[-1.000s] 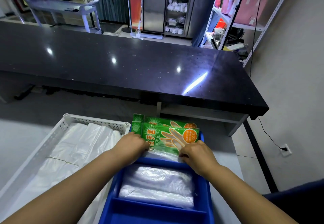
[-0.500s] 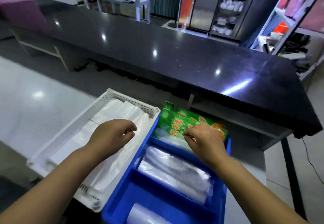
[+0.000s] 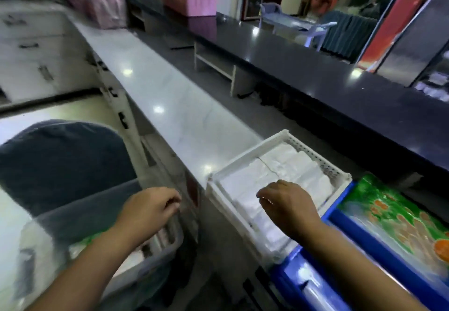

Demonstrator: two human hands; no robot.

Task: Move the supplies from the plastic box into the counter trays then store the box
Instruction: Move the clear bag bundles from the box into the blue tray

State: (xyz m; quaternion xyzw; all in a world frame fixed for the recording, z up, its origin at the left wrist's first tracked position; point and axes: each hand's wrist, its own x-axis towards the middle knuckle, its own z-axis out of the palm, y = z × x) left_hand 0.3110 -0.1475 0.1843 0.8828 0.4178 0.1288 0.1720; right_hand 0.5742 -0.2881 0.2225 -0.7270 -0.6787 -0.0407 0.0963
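Over the grey plastic box (image 3: 167, 250), low left: left hand (image 3: 150, 209), fingers loosely curled, empty. Over the white tray (image 3: 245, 155) of bags (image 3: 279, 167): right hand (image 3: 289, 203), half-curled, empty. Green glove packets (image 3: 393, 216) in the blue tray (image 3: 340, 199) alongside.

Left hand (image 3: 150, 209), right hand (image 3: 286, 203): both bare, uncovered to fingertips. Left forearm (image 3: 80, 269), right forearm (image 3: 352, 262): bare along whole visible length, wrist to near frame edge. Fingertip detail blurred. Dark blue-grey rounded fabric-like shape (image 3: 60, 160), near left: cannot tell whether it is person's clothing.
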